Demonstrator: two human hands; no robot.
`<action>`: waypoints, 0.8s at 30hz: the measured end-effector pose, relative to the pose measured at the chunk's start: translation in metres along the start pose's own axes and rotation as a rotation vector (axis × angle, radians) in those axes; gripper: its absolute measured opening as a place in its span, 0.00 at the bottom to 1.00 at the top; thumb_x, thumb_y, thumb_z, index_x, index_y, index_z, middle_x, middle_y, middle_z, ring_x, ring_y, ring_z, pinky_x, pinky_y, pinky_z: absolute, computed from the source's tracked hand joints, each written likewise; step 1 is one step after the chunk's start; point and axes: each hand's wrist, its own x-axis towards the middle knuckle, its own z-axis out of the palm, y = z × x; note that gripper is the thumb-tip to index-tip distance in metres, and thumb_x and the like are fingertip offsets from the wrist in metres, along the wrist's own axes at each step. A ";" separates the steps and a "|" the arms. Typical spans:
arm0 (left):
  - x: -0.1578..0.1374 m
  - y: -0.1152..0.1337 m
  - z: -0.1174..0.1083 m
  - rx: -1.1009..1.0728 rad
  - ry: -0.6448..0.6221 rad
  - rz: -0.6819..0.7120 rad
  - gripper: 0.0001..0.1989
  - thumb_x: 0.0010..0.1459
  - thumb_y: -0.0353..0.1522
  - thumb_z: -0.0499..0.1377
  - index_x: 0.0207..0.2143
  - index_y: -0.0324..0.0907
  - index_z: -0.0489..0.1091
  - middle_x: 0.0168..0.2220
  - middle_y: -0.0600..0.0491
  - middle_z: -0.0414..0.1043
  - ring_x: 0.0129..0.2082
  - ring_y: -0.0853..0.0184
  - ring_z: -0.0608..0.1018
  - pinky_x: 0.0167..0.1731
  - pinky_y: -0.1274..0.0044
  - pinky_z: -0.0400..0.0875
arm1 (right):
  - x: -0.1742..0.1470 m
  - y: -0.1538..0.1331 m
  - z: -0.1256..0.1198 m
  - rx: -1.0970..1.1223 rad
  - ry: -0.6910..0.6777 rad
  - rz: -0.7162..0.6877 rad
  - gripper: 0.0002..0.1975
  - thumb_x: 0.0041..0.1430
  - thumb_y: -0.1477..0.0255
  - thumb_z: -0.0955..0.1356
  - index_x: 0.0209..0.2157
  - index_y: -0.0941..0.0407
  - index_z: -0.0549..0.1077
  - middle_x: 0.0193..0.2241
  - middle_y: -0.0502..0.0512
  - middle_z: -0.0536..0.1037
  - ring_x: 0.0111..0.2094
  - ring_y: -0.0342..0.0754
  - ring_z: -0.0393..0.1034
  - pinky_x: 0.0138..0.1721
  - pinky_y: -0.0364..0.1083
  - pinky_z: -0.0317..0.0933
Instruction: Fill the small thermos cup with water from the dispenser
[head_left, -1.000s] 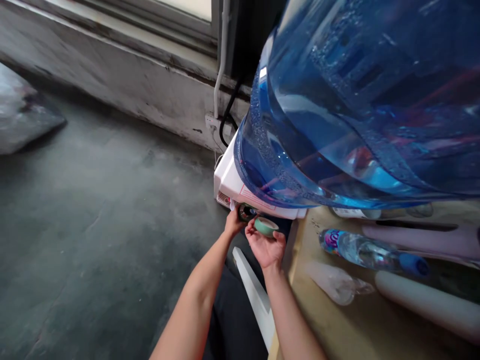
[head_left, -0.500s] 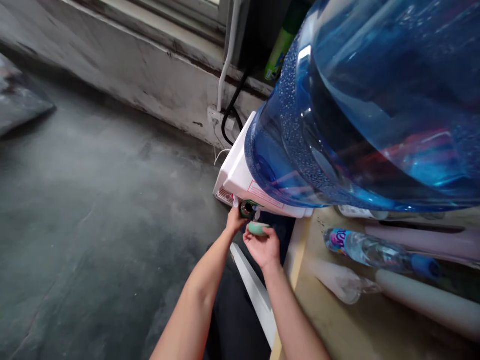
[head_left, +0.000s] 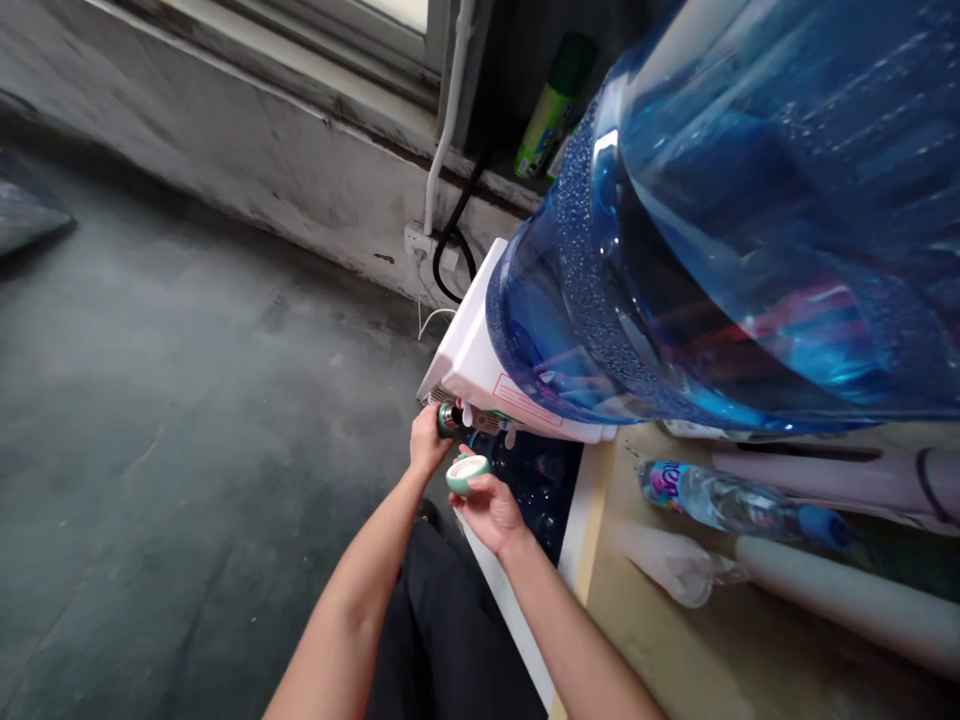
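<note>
My left hand (head_left: 425, 443) grips a dark green bottle (head_left: 450, 418) held up under the taps of a white water dispenser (head_left: 480, 365). The bottle's round mouth faces me. My right hand (head_left: 489, 506) holds a pale green lid (head_left: 468, 473) just below and right of the bottle, its white inside turned up. A big blue water jug (head_left: 750, 200) sits on top of the dispenser and fills the upper right of the view.
A plastic water bottle (head_left: 739, 505), pale tubes and a crumpled clear bottle lie on a wooden surface (head_left: 675, 640) at the right. A black cable and wall socket (head_left: 435, 250) are behind the dispenser. A green can (head_left: 546, 118) stands on the sill. Grey floor spreads left.
Both hands have shifted left and slightly down in view. The bottle now sits further left under the dispenser, and the lid has turned so its white inside shows.
</note>
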 end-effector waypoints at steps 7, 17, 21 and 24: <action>0.014 -0.004 -0.007 -0.010 -0.055 0.046 0.39 0.49 0.23 0.72 0.63 0.38 0.65 0.65 0.46 0.69 0.65 0.57 0.72 0.66 0.72 0.66 | 0.017 -0.012 0.005 0.117 0.022 -0.012 0.43 0.21 0.78 0.77 0.48 0.53 0.70 0.38 0.47 0.77 0.35 0.44 0.69 0.34 0.44 0.62; 0.016 0.018 -0.008 -0.104 -0.051 -0.058 0.38 0.48 0.28 0.75 0.61 0.40 0.68 0.58 0.47 0.75 0.58 0.58 0.77 0.59 0.72 0.72 | 0.020 -0.026 0.012 0.315 -0.176 -0.044 0.38 0.27 0.74 0.73 0.48 0.55 0.71 0.45 0.51 0.79 0.43 0.48 0.72 0.38 0.45 0.63; 0.011 0.016 -0.010 -0.108 -0.083 -0.080 0.38 0.46 0.27 0.75 0.60 0.40 0.69 0.58 0.46 0.76 0.58 0.56 0.78 0.57 0.71 0.72 | 0.021 -0.027 0.014 0.281 -0.163 -0.061 0.40 0.26 0.74 0.72 0.50 0.55 0.71 0.43 0.50 0.79 0.42 0.49 0.72 0.39 0.46 0.62; 0.010 0.017 -0.009 -0.112 -0.094 -0.089 0.37 0.46 0.27 0.75 0.60 0.40 0.70 0.57 0.47 0.76 0.57 0.57 0.78 0.56 0.72 0.72 | 0.023 -0.028 0.014 0.275 -0.149 -0.075 0.38 0.27 0.74 0.72 0.49 0.55 0.71 0.44 0.50 0.79 0.43 0.50 0.72 0.39 0.46 0.62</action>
